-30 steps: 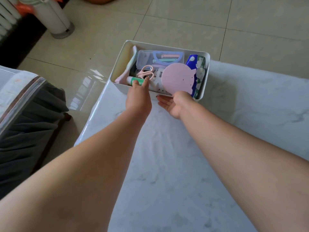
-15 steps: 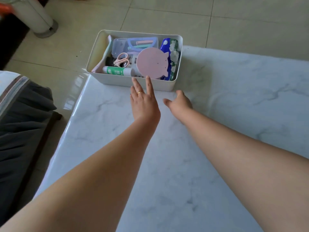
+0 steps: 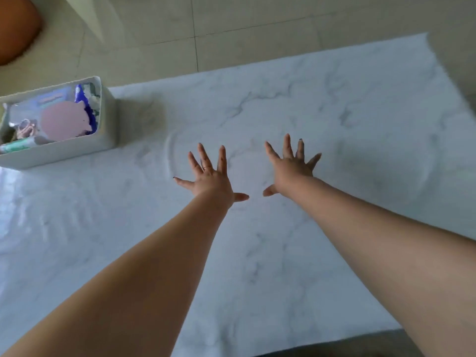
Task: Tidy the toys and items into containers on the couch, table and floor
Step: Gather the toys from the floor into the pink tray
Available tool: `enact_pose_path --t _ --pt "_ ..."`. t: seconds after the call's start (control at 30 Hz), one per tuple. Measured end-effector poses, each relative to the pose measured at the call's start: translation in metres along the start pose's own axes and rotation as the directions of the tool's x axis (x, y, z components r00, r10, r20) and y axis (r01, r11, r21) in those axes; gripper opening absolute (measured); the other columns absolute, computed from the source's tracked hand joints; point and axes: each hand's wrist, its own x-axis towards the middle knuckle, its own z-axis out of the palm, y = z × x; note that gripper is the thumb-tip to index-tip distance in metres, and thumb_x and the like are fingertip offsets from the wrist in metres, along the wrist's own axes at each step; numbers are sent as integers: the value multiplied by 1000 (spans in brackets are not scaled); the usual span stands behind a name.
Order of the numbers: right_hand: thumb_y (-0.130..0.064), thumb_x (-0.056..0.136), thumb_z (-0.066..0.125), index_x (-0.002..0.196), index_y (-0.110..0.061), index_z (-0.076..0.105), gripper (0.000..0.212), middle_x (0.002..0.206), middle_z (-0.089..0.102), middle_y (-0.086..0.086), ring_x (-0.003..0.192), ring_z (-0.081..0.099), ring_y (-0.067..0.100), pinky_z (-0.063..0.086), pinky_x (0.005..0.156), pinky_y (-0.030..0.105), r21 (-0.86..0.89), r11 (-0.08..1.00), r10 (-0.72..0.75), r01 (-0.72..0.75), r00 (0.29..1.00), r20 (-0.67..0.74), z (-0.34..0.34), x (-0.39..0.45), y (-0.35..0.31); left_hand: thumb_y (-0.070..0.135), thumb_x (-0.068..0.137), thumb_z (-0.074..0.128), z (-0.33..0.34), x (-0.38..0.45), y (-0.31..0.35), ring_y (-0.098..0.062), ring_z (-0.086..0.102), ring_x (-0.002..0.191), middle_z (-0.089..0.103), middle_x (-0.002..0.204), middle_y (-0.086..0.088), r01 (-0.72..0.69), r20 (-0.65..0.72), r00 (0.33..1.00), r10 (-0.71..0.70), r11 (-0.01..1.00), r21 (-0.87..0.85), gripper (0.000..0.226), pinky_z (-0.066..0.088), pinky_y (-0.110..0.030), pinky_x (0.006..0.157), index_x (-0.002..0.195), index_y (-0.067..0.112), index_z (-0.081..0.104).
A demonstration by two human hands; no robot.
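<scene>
A white rectangular bin [image 3: 77, 148] stands at the far left of the white marble table [image 3: 334, 119]. It holds a round pink item [image 3: 64, 121], pink scissors [image 3: 25, 128], a green-and-white tube [image 3: 18, 146], a blue packet [image 3: 88, 112] and a clear case. My left hand [image 3: 210, 177] and my right hand [image 3: 292, 167] are stretched out side by side over the middle of the table, palms down, fingers spread wide. Both hold nothing and are well to the right of the bin.
Beige floor tiles [image 3: 231, 19] lie beyond the table's far edge. An orange-brown rounded object [image 3: 15, 29] sits on the floor at the top left. The table's near edge shows as a dark strip [image 3: 334, 349] at the bottom.
Both hands have left the bin and moved right to the table's middle, fingers now spread. The view has swung right, so the bin sits at the left edge.
</scene>
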Motion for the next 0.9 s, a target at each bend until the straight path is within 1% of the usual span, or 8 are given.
enact_pose_path --t 0.07,0.17,0.2,0.3,0.47,0.73,0.77,0.9 --pt "-58 66 77 147 -41 -21 128 154 -34 8 143 -25 39 -1 107 74 -17 999 37 -37 999 4 0 -13 49 81 62 60 1 -15 39 -36 -31 139 -45 146 -10 -37 -3 999 37 999 14 131 14 -75 101 140 36 -36" --pt "-60 65 76 147 -41 -22 129 154 -35 9 143 -25 39 -1 107 74 6 992 123 -123 992 -33 -4 -46 163 83 58 60 4 -56 146 -35 -32 139 -47 145 -9 -150 -6 989 151 987 54 134 15 -75 102 139 38 -37" --pt "-60 65 76 147 -41 -21 129 154 -35 9 143 -25 39 -1 107 74 20 990 143 -142 989 -33 -5 -51 186 84 57 60 4 -64 168 -35 -33 139 -47 145 -8 -182 -14 983 183 982 51 135 15 -76 101 139 38 -37" --pt "-61 65 76 146 -41 -22 129 154 -35 9 143 -26 39 -1 107 73 62 975 217 -213 975 -54 -8 -82 285 84 55 61 7 -107 270 -36 -33 139 -48 144 -8 -284 -13 958 286 955 86 136 16 -77 100 138 38 -37" --pt "-63 65 75 146 -41 -22 129 153 -35 10 143 -26 40 0 107 73 102 954 290 -282 955 -65 -1 -120 410 83 56 63 15 -166 393 -35 -34 138 -48 144 -8 -359 11 933 360 927 106 136 17 -77 100 139 39 -35" --pt "-60 68 75 147 -41 -21 126 154 -35 9 143 -24 41 3 108 73 193 928 330 -319 944 -29 23 -126 520 82 55 64 47 -196 512 -36 -34 138 -49 143 -8 -420 68 907 415 895 151 138 17 -77 100 138 38 -38" --pt "-60 68 74 147 -41 -20 125 154 -35 9 143 -24 42 3 108 73 198 928 327 -315 945 -30 25 -125 522 82 55 64 49 -196 515 -36 -34 138 -49 143 -8 -426 64 904 422 892 151 138 17 -77 100 138 38 -37" --pt "-59 73 70 148 -41 -19 118 155 -32 8 144 -22 39 1 110 70 211 922 343 -325 938 -53 25 -114 565 81 55 64 65 -187 565 -35 -34 138 -48 144 -8 -470 62 882 466 873 128 137 16 -76 101 141 39 -34"
